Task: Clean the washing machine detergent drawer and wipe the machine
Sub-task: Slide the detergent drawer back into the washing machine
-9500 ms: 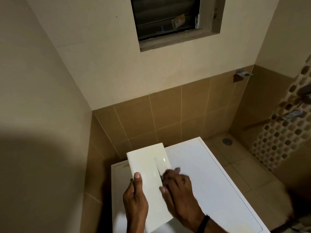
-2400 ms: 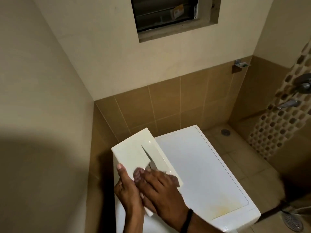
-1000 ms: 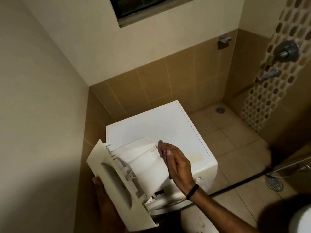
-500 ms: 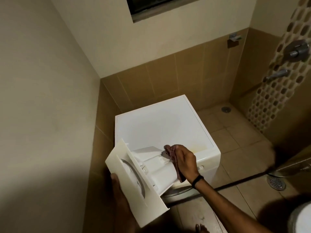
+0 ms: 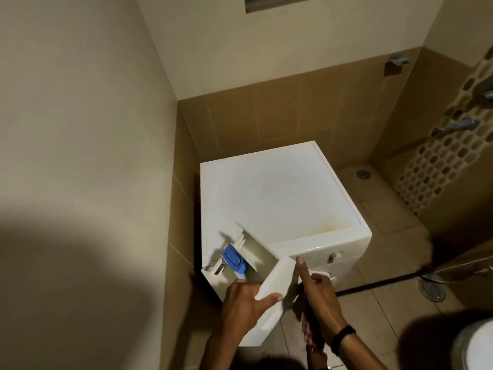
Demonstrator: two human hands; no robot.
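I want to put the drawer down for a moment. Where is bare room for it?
The machine top is bare, from the back tiles to the yellow stain. The floor right of it is free. Crowded: the front left corner, with left hand, right hand, drawer and cloth.

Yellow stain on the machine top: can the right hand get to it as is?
Probably yes. The right hand, gripping the cloth, is in front of the washing machine; the yellow stain lies near the top's front edge, nothing lying on it. The drawer is off to its left.
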